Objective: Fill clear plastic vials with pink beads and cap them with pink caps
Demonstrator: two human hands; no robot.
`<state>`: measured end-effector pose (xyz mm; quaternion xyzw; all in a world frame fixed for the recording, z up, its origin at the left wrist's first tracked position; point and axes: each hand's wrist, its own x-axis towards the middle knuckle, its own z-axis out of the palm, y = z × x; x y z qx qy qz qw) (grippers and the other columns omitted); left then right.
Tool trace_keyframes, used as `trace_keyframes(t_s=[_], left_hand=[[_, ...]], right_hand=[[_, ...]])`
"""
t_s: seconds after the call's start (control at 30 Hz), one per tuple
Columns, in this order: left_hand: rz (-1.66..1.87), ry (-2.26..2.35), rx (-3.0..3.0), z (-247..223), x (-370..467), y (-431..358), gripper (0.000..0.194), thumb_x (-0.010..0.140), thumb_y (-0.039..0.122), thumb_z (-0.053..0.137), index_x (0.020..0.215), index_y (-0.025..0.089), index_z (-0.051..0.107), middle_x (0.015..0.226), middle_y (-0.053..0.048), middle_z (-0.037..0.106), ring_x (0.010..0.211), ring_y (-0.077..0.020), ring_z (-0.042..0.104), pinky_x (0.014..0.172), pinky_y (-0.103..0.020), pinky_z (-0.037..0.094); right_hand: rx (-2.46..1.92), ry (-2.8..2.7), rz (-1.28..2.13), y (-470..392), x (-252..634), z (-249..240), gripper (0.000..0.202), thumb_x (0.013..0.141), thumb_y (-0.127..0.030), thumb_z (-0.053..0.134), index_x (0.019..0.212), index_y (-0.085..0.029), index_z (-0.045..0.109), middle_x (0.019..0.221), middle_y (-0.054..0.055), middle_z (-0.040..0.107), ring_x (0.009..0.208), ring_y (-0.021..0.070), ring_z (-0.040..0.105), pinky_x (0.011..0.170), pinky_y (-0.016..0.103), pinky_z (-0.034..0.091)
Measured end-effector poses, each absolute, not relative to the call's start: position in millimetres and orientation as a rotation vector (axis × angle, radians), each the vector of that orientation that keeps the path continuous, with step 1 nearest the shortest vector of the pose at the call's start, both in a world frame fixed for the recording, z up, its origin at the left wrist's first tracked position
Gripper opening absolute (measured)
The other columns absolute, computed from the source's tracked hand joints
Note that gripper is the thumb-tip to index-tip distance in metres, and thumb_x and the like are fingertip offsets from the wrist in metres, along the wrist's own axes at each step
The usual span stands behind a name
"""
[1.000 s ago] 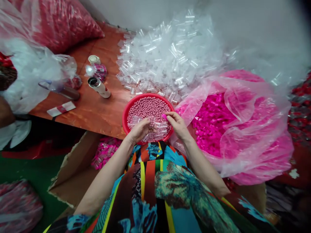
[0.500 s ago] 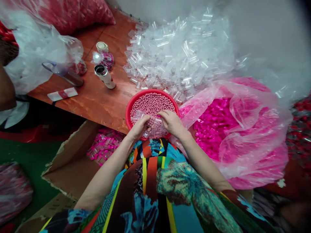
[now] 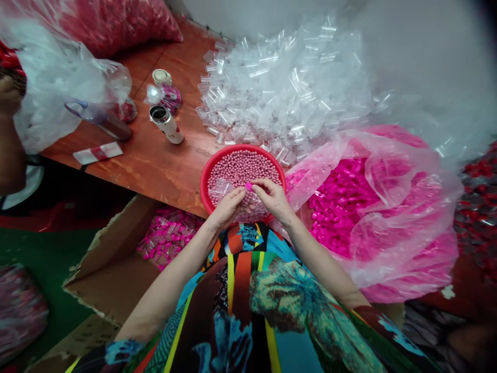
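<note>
A red bowl (image 3: 203, 181) full of small pink beads (image 3: 243, 165) stands before me, with clear plastic tubes (image 3: 221, 189) lying on the beads. My left hand (image 3: 230, 206) is over the bowl's near part, its fingers closed round what looks like a clear plastic tube, mostly hidden by the fingers. Between the thumb and forefinger of my right hand (image 3: 274, 198) is a bright pink cap (image 3: 248, 186). It is close to the left fingertips; whether it touches the tube I cannot tell.
Loose clear tubes (image 3: 279, 88) are heaped behind the bowl. To the right sits an open pink bag (image 3: 411, 207) of pink caps (image 3: 341, 202). A cardboard box (image 3: 112, 259) with pink-capped pieces is at lower left. An open flask (image 3: 166, 124) stands on the table (image 3: 155, 178). Another person's arm (image 3: 10, 140) shows at far left.
A bright pink cap now shows in my right fingers, where none was visible before. My hands have come closer together over the bowl. The other person's arm has shifted.
</note>
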<state>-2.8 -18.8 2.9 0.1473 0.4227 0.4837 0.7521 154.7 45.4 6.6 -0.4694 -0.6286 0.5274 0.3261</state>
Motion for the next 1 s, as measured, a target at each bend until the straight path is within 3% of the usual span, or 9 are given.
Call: trace_keyframes(t_s=[0.4, 0.57, 0.77, 1.0], left_hand=[[1.091, 1.018, 0.334, 0, 6, -19, 0.043, 0.082, 0.048, 0.085, 0.109, 0.017, 0.069, 0.086, -0.003, 0.065, 0.069, -0.014, 0.062, 0.059, -0.025, 0.044], [1.108, 0.961, 0.28, -2, 11, -20, 0.038, 0.079, 0.05, 0.087, 0.097, 0.021, 0.073, 0.085, -0.004, 0.067, 0.069, -0.015, 0.06, 0.062, -0.028, 0.047], [1.151, 0.997, 0.317, 2, 18, -20, 0.036, 0.076, 0.058, 0.087, 0.083, 0.026, 0.074, 0.077, -0.003, 0.063, 0.064, -0.0146, 0.055, 0.059, -0.028, 0.047], [1.125, 1.01, 0.332, 12, 10, -13, 0.041, 0.075, 0.049, 0.091, 0.095, 0.018, 0.073, 0.078, -0.001, 0.062, 0.064, -0.0101, 0.054, 0.057, -0.022, 0.041]], right_hand=[[-1.175, -1.907, 1.09, 39, 160, 12, 0.024, 0.104, -0.033, 0.056, 0.108, -0.024, 0.078, 0.105, 0.008, 0.076, 0.103, 0.0228, 0.069, 0.095, 0.038, 0.056], [-1.204, -1.887, 1.07, 31, 158, 5, 0.022, 0.103, -0.029, 0.056, 0.107, -0.023, 0.076, 0.103, 0.008, 0.076, 0.099, 0.0222, 0.069, 0.092, 0.037, 0.056], [-1.193, -1.91, 1.073, 29, 160, -2, 0.024, 0.104, -0.035, 0.054, 0.109, -0.034, 0.078, 0.1, 0.007, 0.072, 0.099, 0.0278, 0.068, 0.093, 0.047, 0.058], [-1.137, -1.969, 1.108, 30, 163, 12, 0.032, 0.105, -0.047, 0.05, 0.119, -0.039, 0.078, 0.105, 0.007, 0.072, 0.101, 0.0293, 0.067, 0.095, 0.049, 0.059]])
